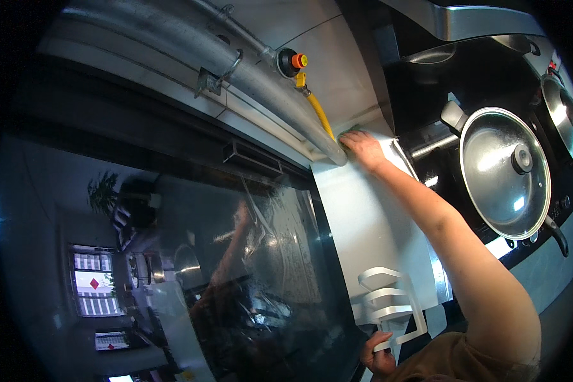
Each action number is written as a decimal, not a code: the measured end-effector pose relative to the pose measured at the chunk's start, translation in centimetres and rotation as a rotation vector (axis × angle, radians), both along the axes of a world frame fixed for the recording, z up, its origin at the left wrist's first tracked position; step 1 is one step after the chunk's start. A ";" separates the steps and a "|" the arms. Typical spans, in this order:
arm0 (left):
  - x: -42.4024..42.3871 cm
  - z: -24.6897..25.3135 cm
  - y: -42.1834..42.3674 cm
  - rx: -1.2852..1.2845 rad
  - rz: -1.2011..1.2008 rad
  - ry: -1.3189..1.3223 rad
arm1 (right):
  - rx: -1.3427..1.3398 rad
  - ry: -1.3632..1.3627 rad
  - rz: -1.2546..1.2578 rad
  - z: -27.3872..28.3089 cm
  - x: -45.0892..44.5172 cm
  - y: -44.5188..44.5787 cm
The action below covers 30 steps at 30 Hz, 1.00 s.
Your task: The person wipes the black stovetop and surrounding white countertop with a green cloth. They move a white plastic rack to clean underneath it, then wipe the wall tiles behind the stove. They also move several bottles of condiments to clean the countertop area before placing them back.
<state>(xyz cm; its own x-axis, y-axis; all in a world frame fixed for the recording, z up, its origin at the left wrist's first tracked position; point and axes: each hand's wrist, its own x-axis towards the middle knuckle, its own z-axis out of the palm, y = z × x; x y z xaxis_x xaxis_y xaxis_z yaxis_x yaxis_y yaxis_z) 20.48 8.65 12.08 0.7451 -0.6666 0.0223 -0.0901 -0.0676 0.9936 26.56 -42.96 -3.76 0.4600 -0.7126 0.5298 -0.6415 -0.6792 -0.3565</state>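
My right hand [364, 149] reaches far across a light counter strip [358, 210] to its back corner. Under its fingertips is a green cloth or scouring pad [347, 132], mostly hidden, pressed near the foot of the tiled wall. Close beside that hand, a yellow gas hose [321, 112] runs down behind a thick metal pipe [277, 102]. Low in the view, my left hand [381, 354] grips one end of a white slotted rack [413, 305], held over the near end of the strip.
Right of the arm, a lidded pan [501, 176] sits on a black gas cooktop [434, 157], with another pan [561, 112] beyond. A dark glossy panel [267, 267] borders the strip's left side. An orange-capped valve [291, 62] joins the hose.
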 end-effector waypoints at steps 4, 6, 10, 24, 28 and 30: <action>0.6 0.5 0.0 -0.024 -0.034 0.002 | 0.004 0.102 -0.260 -2.4 -1.8 -0.6; 0.7 1.2 0.1 0.027 -0.034 -0.094 | 0.103 0.179 -0.357 -2.6 -2.5 -0.9; 2.1 -3.9 4.3 -0.003 -0.122 -0.535 | -0.080 0.119 -0.496 -3.4 -2.2 -1.2; 0.6 1.4 -1.9 0.001 -0.018 0.026 | 0.014 0.071 -0.071 1.9 -8.9 13.4; 1.2 1.3 -2.5 -0.025 -0.058 -0.029 | 0.414 -0.117 -0.023 6.5 -13.0 16.5; 1.2 0.4 -2.1 0.006 -0.052 -0.020 | 0.202 -0.309 -0.195 5.5 -13.8 13.7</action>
